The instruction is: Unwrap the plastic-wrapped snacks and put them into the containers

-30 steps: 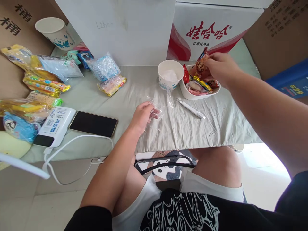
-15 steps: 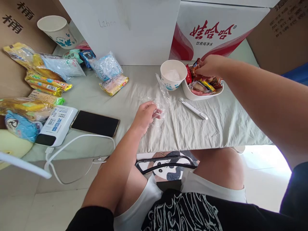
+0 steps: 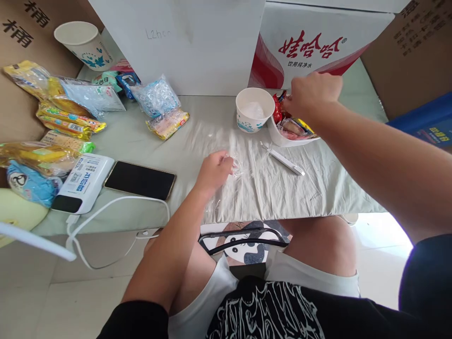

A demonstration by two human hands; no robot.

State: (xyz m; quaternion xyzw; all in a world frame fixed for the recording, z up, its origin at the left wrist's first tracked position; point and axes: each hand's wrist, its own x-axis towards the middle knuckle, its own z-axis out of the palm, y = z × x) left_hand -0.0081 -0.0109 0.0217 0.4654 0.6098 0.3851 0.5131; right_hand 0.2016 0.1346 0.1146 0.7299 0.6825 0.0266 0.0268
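Observation:
My left hand (image 3: 213,172) rests on the grey-green cloth (image 3: 197,136) near the table's front edge. Its fingers pinch a crumpled clear plastic wrapper (image 3: 236,166). My right hand (image 3: 310,94) hovers over a white bowl (image 3: 278,138) filled with several wrapped snacks (image 3: 294,128). Its fingers are curled and turned away from me, so I cannot see whether they hold anything. A white paper cup (image 3: 254,110) stands just left of the bowl. A slim white pen-like tool (image 3: 282,160) lies in front of the bowl.
A black phone (image 3: 139,180) and a white power bank (image 3: 83,183) with its cable lie at the left. Several snack packs (image 3: 60,117) pile up beyond them, near another paper cup (image 3: 83,44). Cardboard boxes (image 3: 310,44) wall the back. My knees are under the table edge.
My right hand lowered a cookie-like snack into the bowl and has risen slightly above it. My left hand drew the clear wrapper a little closer to me.

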